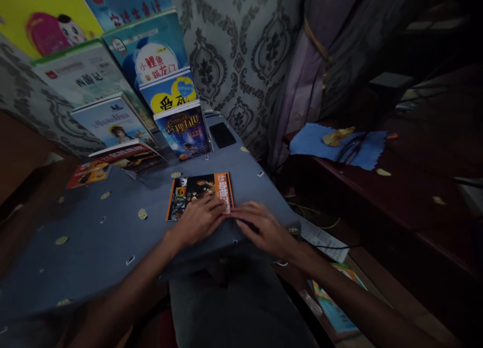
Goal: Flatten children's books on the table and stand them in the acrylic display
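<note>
A book (204,185) with an orange edge, a dark cover and animal pictures lies closed on the cloth-covered table in front of me. My left hand (200,218) rests on its lower part, fingers laid out flat over the cover. At the book's lower right corner is my right hand (266,230), its fingers stretched toward the edge and touching or nearly touching it. A dark gap shows between the right thumb and fingers. The lower right part of the cover is hidden under my left fingers.
Several books stand on a tiered rack at the back left, among them a purple-blue book (184,134). A dark phone (222,135) lies beside it. At right, a blue cloth (317,143) with small items covers part of a dark red bench (396,202). Books (337,302) lie low at right.
</note>
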A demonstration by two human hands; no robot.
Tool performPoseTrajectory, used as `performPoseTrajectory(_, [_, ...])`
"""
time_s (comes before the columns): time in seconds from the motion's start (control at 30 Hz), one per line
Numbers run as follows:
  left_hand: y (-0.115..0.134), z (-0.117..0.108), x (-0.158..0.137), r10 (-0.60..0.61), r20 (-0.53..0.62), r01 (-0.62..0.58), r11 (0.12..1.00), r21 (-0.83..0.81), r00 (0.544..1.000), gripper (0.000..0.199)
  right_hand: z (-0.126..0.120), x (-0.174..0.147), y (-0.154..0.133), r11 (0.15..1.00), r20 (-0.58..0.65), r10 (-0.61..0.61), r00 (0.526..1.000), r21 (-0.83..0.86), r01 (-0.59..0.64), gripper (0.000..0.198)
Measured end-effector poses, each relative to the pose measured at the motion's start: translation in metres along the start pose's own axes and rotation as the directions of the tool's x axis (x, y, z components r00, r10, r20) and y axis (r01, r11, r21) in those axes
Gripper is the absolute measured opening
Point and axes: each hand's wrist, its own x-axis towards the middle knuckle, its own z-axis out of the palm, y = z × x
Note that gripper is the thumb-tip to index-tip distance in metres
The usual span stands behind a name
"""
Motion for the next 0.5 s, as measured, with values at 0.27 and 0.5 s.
performPoseTrajectory(0.27, [-0.093, 0.005, -0.020, -0.412, 0.039, 0.412, 0.911, 0.010, 0.910, 0.044, 0.016, -0.007, -0.013, 0.951, -0.009, -0.047, 0.999, -0.307, 0.042, 0.024])
performPoseTrajectory(0.5, [-0.088, -0.012, -0.023, -0.556, 0.102, 0.543, 0.830, 0.128, 0.825, 0.039, 0.018, -0.004, -0.010, 0.933, -0.011, -0.010, 1.000, -0.359, 0.005, 0.027])
